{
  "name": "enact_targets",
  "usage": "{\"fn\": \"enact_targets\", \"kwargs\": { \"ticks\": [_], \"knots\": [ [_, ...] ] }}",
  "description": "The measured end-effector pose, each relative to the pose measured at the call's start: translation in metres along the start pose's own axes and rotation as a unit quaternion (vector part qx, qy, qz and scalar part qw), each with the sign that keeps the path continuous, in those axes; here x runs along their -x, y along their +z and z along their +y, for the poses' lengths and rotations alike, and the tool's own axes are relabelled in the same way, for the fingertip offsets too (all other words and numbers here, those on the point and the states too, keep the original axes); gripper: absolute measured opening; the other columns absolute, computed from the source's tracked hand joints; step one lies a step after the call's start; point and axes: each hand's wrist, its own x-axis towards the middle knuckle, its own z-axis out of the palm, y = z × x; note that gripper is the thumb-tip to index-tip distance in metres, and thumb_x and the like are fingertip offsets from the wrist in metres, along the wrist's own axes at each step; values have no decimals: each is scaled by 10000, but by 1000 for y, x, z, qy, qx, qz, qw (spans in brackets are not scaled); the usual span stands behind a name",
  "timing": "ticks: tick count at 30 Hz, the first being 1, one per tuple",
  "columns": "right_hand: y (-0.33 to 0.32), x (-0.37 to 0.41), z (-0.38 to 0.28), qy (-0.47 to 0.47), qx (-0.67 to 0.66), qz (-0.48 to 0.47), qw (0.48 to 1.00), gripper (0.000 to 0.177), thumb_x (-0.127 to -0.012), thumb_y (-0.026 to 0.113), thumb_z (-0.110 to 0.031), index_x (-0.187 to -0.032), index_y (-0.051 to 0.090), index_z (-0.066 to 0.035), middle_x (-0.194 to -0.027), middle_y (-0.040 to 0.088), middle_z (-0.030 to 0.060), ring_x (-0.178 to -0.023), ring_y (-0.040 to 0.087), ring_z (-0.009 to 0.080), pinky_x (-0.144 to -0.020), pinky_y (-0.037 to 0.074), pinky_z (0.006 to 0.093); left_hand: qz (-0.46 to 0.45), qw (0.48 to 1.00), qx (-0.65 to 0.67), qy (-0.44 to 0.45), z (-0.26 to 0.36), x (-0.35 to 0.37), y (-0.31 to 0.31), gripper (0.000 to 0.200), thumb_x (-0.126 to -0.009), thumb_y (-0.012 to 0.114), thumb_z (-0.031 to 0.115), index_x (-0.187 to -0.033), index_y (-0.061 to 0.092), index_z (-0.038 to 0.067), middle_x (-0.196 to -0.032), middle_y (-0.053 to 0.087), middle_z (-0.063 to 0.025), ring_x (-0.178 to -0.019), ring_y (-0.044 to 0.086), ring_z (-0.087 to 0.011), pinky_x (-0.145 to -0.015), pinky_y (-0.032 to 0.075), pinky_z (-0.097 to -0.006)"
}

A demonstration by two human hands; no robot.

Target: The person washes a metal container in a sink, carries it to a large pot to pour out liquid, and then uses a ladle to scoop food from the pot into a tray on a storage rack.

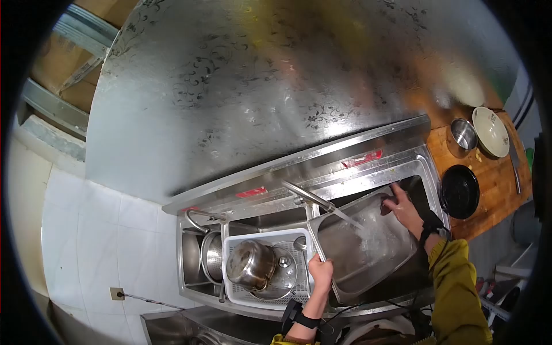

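Sink [415,161]: metal tray [345,273] sits tilted in right-hand basin, slim gap at right, white basket [269,234] tight on left. Left hand [321,271] clamped on tray rim; right hand [406,211] at far corner, grip unclear. Tap [310,196] running. Red labels [362,158] unreadable.

Your view is moderately bright, with glare on the sink rim [397,171] and hazy, smeared reflections across the wall panel [241,115]; black vignetting rounds the corners, and straight edges bow.
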Motion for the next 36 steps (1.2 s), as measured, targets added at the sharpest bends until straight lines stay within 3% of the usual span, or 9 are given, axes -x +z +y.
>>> {"fn": "enact_targets", "kwargs": {
  "ticks": [4,6,9,10,12,16,19,26,36],
  "knots": [
    [18,18,11,165,-315,4,935,439,-773,494,-9,-1190,398,-106,-1194,423,234,-1073,480,332,-853,428,377,-25,998,34,-38,4,1,-10,207,-626,508,-57,-799,613,-16,-704,622,-33,-594,542,-98,-542,423,-248],
    [78,42,36,248,-478,99,837,472,-802,517,-49,-1240,341,-65,-1064,534,186,-975,542,304,-836,428,338,-27,998,14,-50,-5,-4,-16,191,-623,527,-46,-785,623,-8,-705,634,-39,-611,546,-88,-561,427,-242],
    [91,83,27,389,-598,-10,701,624,-734,663,-115,-1251,337,14,-1045,571,113,-957,545,219,-828,440,338,-45,997,-22,-66,27,3,-29,174,-623,548,-31,-773,630,-2,-705,641,-40,-623,555,-91,-573,432,-247],
    [50,85,2,429,-559,-133,696,750,-664,715,-102,-1266,285,16,-1081,529,156,-949,540,239,-830,445,361,-57,997,-12,-55,10,-4,-33,153,-633,573,6,-773,634,5,-684,635,-44,-610,560,-104,-564,434,-259],
    [46,92,-16,372,-523,-135,755,735,-590,751,-96,-1206,379,54,-1113,521,182,-994,536,286,-844,439,382,-74,992,-83,-54,32,2,-41,147,-644,591,43,-780,631,5,-665,627,-53,-595,560,-112,-554,432,-265],
    [38,83,-46,442,-477,-186,736,697,-575,709,-22,-1208,419,15,-1146,518,182,-1026,526,292,-855,431,386,-87,982,-169,20,63,20,-59,180,-654,626,117,-792,623,1,-630,606,-73,-549,545,-122,-531,424,-274],
    [67,95,-48,381,-531,-219,725,769,-594,730,-41,-1242,326,57,-1146,495,195,-1039,507,317,-852,434,413,-107,977,-179,42,78,34,-73,213,-648,638,136,-805,615,-6,-622,601,-78,-526,531,-123,-522,420,-275],
    [112,114,-58,316,-634,-203,676,643,-581,674,36,-1180,440,22,-1075,564,153,-980,549,274,-827,443,373,-106,973,-203,-10,108,69,-89,241,-644,649,136,-832,609,-10,-583,571,-52,-506,515,-105,-495,416,-265],
    [78,32,-64,246,-605,-124,747,477,-584,650,49,-1048,542,15,-962,605,107,-878,566,223,-770,446,337,-56,994,-79,48,79,64,-108,212,-688,590,40,-888,585,-32,-694,609,-31,-585,522,-71,-549,420,-222]
  ]
}}
